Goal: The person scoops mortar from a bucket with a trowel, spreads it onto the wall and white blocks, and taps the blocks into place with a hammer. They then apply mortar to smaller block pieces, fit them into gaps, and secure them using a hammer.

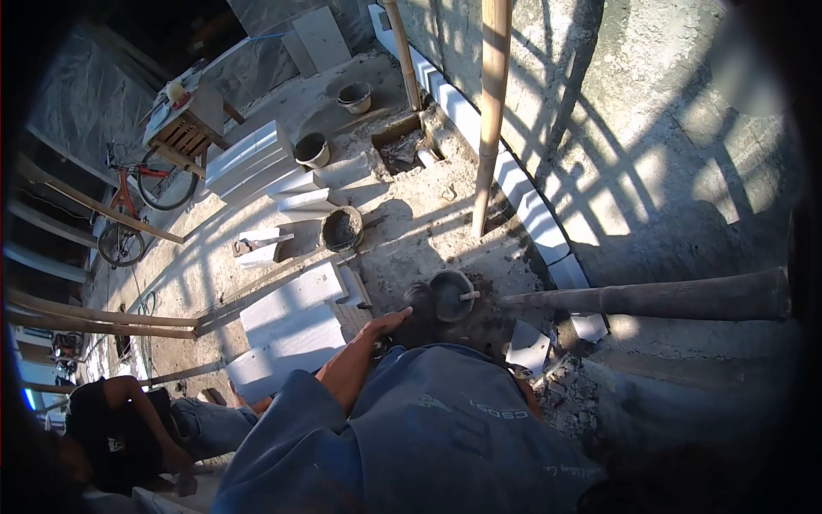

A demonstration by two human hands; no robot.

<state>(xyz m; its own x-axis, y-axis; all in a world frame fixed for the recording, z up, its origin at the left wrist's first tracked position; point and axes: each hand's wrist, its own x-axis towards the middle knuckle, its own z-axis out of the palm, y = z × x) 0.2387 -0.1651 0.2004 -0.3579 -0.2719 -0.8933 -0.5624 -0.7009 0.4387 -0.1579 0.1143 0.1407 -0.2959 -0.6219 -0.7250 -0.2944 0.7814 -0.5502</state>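
Observation:
My left hand (392,323) reaches forward past my blue shirt, fingers stretched out against a dark rounded shape (419,301), possibly my knee. Just beyond it stands a bucket (450,295) of grey material, with a pale handle-like piece (469,295) across its rim. Of my right arm (533,399) only a small part shows beside the shirt; that hand is mostly hidden, near a broken white slab piece (528,347).
White blocks (291,330) lie to the left, with more stacked (248,160) farther off. Another bucket (342,229) stands ahead. Bamboo poles (490,120) rise by a white block row (522,193). An open pit (402,147) lies ahead. Another person (120,428) sits lower left.

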